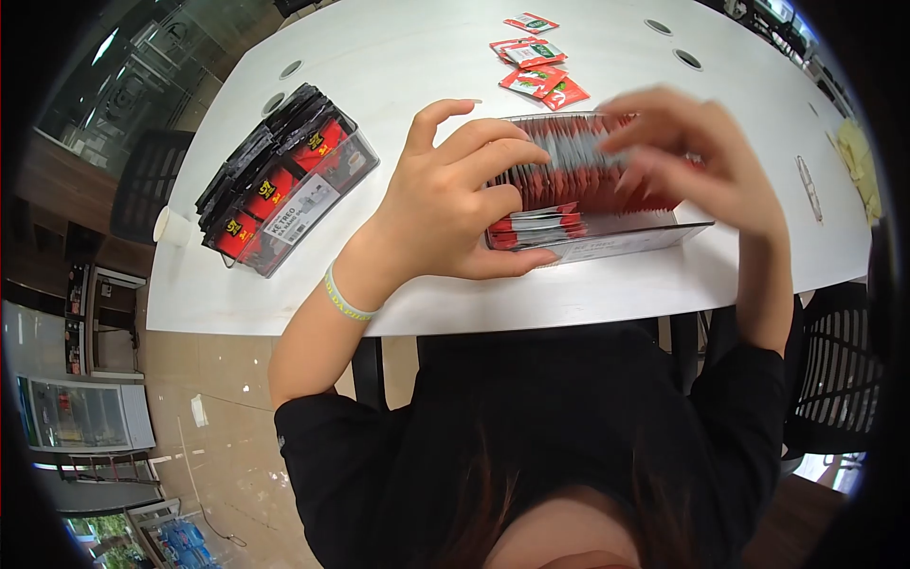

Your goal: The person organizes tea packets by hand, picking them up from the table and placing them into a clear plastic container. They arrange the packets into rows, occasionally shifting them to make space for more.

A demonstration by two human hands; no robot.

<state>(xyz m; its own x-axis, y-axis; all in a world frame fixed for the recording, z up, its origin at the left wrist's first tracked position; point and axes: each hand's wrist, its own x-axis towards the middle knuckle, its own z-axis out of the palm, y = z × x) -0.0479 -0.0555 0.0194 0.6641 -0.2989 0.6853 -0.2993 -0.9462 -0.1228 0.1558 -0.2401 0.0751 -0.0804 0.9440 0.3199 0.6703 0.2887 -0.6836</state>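
Note:
In front of me stands a clear plastic box [654,243] with a paper label on its front wall. A tight row of red and white tea-bag sachets [559,180] fills its back part; a few more [536,228] lie in the front left. My left hand [464,194] grips the box's left end, its thumb along the front wall and its fingers over the sachets. Above the right part of the row is my right hand [692,156]. Motion blurs its fingers, so whether they touch or hold a sachet cannot be made out.
Several loose red sachets [536,52] lie behind the box on the white table [427,308]. At left stands another clear box [355,156] of black and red packets [270,190], beside a white paper cup [173,228]. A pen [809,190] and yellowish cloth-like item [858,171] are at right.

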